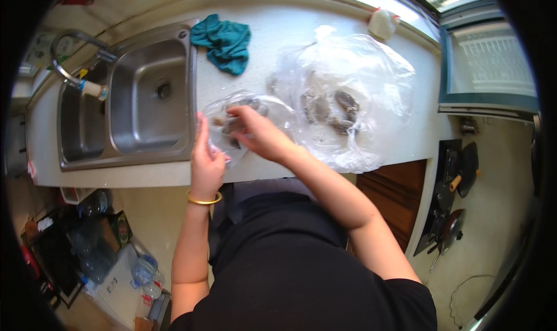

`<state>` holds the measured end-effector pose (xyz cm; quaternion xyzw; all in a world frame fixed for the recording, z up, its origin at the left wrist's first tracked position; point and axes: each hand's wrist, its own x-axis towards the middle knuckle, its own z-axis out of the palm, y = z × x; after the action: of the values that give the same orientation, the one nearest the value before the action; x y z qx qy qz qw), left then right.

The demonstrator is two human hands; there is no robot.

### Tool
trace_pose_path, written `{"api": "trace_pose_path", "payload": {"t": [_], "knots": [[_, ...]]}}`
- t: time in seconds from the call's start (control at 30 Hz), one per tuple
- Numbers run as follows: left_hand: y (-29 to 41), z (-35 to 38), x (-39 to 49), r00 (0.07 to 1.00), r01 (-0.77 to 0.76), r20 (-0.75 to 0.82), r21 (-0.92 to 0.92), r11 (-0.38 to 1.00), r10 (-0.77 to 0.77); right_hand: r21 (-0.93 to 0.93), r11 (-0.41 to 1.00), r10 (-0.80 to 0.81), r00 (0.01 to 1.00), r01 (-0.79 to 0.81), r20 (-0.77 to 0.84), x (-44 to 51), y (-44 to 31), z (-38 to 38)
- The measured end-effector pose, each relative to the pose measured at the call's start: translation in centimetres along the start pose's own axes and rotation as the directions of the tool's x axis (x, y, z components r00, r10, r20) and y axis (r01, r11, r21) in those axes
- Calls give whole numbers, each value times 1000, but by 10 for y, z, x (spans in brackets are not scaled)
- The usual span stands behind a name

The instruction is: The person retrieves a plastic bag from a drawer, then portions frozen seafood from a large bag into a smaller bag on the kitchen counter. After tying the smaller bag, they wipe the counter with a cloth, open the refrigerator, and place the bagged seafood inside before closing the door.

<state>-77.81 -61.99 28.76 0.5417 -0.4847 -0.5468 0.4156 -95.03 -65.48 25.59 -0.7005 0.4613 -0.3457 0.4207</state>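
My left hand is at the near left side of a small clear plastic bag, with the bag's edge between thumb and fingers. Over the bag's mouth, my right hand has its thumb and fingers around a brownish piece; whether they grip it is hidden. More dark pieces show through the film behind the fingers. To the right lies a large clear plastic bag, crumpled and spread out. Inside it are several rough grey-brown pieces, of a kind I cannot settle.
Left of my hands is a double-bowl steel sink with a curved faucet. A teal cloth lies beside its rim. A small white bag sits by the window. Pans stand on the stove at right.
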Motion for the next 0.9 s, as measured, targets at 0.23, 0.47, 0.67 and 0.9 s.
{"api": "trace_pose_path", "payload": {"t": [0.23,0.47,0.67,0.9], "knots": [[-9,-14,-4,998,12,-64,25,1000,-10,-191,968,95,942,-162,-322,-29,-8,-72],[-5,-8,-1,999,4,34,25,1000,-5,-455,730,248,819,-509,-518,-70,131,-114],[-7,-12,-6,999,5,37,36,999,-7,-61,866,335,668,-496,-664,-73,116,-116],[-9,-7,-7,999,19,35,37,999,-20,58,989,-113,954,134,-277,-31,-8,-55]]}}
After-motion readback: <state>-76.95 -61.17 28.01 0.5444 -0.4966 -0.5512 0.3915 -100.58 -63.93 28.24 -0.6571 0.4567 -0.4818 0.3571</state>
